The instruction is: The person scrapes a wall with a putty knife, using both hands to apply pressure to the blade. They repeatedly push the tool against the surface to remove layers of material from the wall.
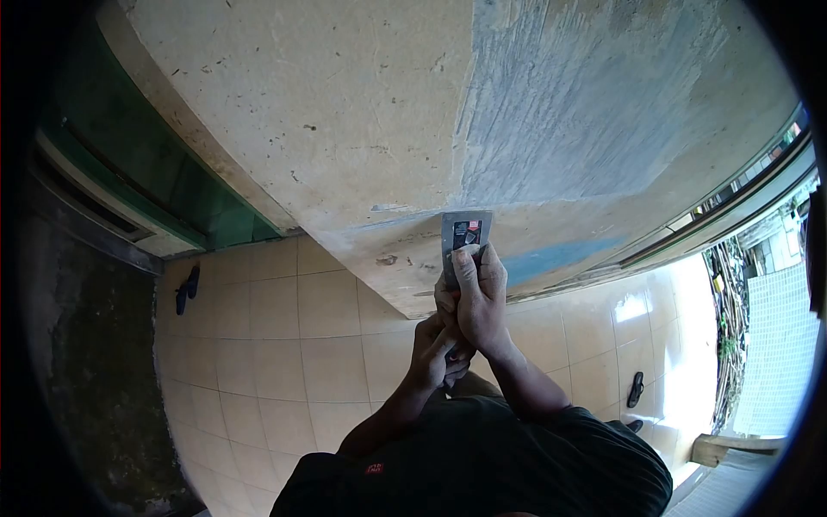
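A flat grey scraper with a black and red label lies with its wide edge up against the beige wall. My right hand is closed on it, the thumb pressed on the blade just below the label. Lower down and to the left, my left hand is wrapped round the lower part of the same tool, whose handle is mostly hidden by the fingers. Above the blade spreads a rough, streaky pale blue-grey patch; a smoother blue patch lies to the right of my right hand.
Tiled floor runs below the wall. Dark sandals lie at the left, near a green door, and another sandal lies at the right. A heap of sticks stands outside at the far right.
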`<state>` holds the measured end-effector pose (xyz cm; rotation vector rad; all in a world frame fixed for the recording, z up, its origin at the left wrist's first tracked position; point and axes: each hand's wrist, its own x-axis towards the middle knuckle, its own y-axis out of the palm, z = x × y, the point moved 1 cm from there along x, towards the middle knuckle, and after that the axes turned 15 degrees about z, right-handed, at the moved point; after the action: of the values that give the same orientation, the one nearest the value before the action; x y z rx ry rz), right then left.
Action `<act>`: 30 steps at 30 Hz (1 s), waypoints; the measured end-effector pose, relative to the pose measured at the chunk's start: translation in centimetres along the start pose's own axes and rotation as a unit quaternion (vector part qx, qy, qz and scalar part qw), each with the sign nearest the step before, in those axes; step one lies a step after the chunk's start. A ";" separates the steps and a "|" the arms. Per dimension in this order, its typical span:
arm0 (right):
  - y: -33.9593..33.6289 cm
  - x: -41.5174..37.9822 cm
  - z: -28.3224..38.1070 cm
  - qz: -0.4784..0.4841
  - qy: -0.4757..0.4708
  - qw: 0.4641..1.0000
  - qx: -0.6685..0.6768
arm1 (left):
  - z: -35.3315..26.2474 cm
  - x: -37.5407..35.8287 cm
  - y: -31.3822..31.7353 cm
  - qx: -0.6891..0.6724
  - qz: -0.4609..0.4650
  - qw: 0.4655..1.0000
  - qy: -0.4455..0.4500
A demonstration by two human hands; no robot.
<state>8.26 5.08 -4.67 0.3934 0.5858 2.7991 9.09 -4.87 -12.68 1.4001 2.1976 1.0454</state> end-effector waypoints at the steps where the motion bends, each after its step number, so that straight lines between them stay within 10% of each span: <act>1: 0.0 0.2 -0.2 -0.001 -0.003 1.000 -0.003 | -0.1 0.3 -0.2 -0.001 0.005 1.000 0.000; 30: 0.2 0.9 0.9 0.013 -0.059 0.995 -0.080 | -1.7 1.0 0.9 -0.015 0.014 1.000 -0.017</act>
<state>7.61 5.48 -3.60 0.5330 0.3292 2.7982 8.11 -4.43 -10.74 1.4277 2.1359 1.0522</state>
